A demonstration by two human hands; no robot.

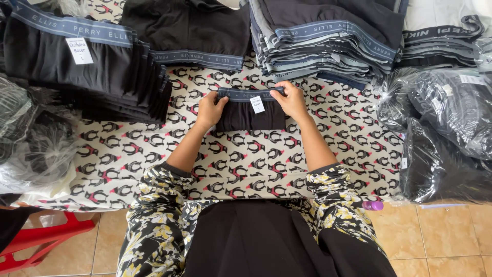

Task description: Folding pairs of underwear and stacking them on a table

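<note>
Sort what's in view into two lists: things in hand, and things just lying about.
In hand:
- folded black boxer shorts with white tag
- left hand and right hand, both gripping its waistband
- penguin-print cloth under it

Lying about:
- left stack of black shorts
- tall folded stack
- plastic-wrapped bundles
- red stool

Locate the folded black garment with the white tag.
Head view, centre: the folded black garment lies on the penguin-print cloth, gripped at its waistband by the left hand and right hand, just below the stacks.
</note>
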